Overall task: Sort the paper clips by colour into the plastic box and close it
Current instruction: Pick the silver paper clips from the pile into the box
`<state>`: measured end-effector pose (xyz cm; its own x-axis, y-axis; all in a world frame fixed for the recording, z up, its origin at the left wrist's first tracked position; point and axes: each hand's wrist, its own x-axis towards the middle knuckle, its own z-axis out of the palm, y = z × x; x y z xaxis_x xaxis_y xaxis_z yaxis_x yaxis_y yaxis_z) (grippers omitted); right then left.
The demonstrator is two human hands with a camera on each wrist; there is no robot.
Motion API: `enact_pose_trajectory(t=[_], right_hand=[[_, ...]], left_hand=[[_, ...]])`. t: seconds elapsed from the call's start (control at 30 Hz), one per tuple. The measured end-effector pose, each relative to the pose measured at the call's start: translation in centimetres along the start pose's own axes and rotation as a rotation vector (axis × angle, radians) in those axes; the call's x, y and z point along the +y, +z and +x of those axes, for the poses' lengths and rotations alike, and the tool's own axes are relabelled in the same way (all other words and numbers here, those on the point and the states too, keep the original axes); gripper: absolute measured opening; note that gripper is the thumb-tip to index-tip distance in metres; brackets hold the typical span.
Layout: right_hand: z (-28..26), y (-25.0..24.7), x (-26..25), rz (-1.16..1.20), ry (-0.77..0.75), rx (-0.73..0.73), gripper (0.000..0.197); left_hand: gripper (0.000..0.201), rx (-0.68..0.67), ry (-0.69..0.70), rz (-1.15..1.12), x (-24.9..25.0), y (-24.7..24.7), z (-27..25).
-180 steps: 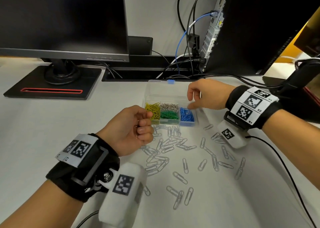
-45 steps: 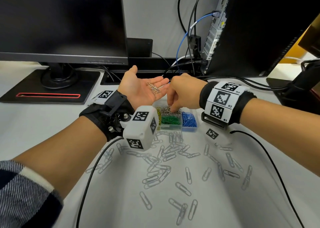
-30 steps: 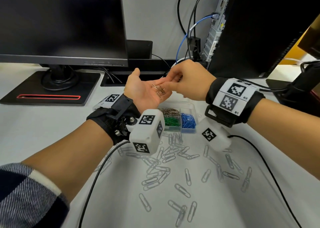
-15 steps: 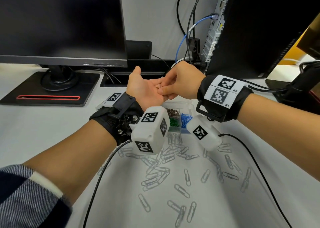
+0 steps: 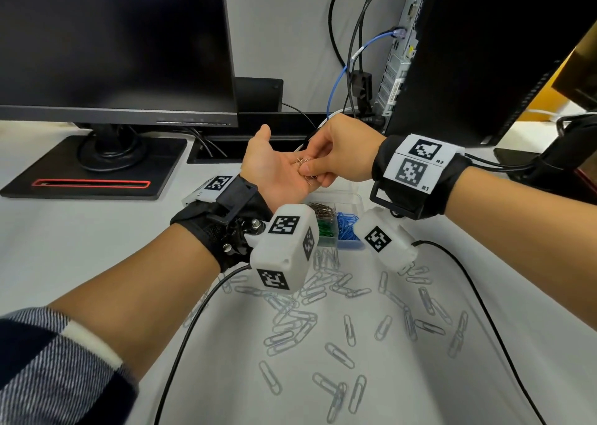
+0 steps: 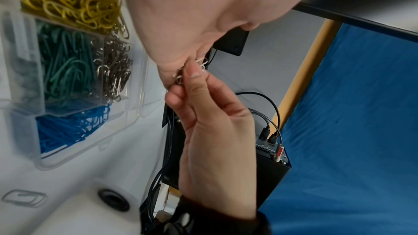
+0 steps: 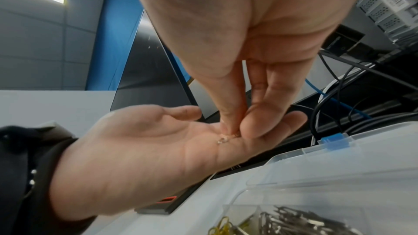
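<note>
White desk (image 5: 80, 263) carrying plenty: silver paper clips (image 5: 323, 311) scattered near, the open plastic box (image 5: 347, 234) just beyond, monitor base (image 5: 93, 166) far left, computer tower (image 5: 452, 53) far right.

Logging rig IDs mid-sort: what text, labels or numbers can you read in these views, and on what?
"R2": upper marker tag on the right wristband.
"R1": lower marker tag on the same band.
Sticker on the computer tower's rear panel: too small to read.
Left wristband tags: only coded patterns, no legible letters.
</note>
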<state>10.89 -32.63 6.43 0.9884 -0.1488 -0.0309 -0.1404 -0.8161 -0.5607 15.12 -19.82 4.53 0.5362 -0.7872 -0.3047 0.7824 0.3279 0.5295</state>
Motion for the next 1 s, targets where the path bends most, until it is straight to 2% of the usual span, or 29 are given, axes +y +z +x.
enact_pose_trajectory(t=[0.37,0.5,0.77,1.0], right_hand=[[-0.2,-0.8,0.0,0.122,0.127,-0.031,0.02],[-0.4,-1.1,-0.6,0.039,0.134,-0.044,0.017],[-0.4,-0.5,-2.2,-0.099,0.116,-0.054,0.014],[-0.6,-0.2,-2.3,-0.065,0.149,-0.079,0.015]], left_hand=[[0.086,0.02,0.028,0.011,-0.2,-0.4,0.6],[0.084,0.052,0.073,0.04,0.1,-0.6,0.9],[0.091,0.03,0.162,0.062,-0.5,-0.7,1.5],[0.096,-0.033,0.172,0.049,-0.4,-0.8,1.3]])
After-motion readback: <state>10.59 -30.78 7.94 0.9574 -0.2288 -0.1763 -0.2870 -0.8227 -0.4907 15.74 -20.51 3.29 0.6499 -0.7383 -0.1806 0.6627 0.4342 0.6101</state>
